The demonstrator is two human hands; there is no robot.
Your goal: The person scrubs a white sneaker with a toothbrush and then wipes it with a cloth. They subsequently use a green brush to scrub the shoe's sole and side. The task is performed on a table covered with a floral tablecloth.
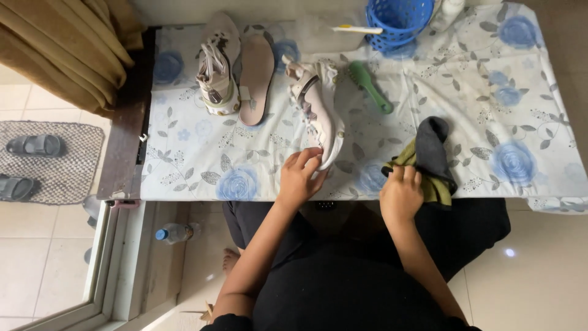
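Note:
A white sneaker [318, 107] lies on its side in the middle of the flower-print cloth on the table [196, 159]. My left hand [300, 178] grips its toe end at the near edge. My right hand [401, 193] holds a bunched green and dark grey cloth [429, 153] to the right of the shoe. A second white sneaker [215, 67] stands at the back left, with a tan insole [256, 76] lying beside it. A green brush [369, 86] rests just right of the held shoe.
A blue plastic basket [398, 21] stands at the back edge, with a toothbrush [355, 29] to its left. Tan curtains [67, 43] hang at the left. Grey sandals [33, 146] sit on a floor mat. A water bottle [174, 233] lies under the table.

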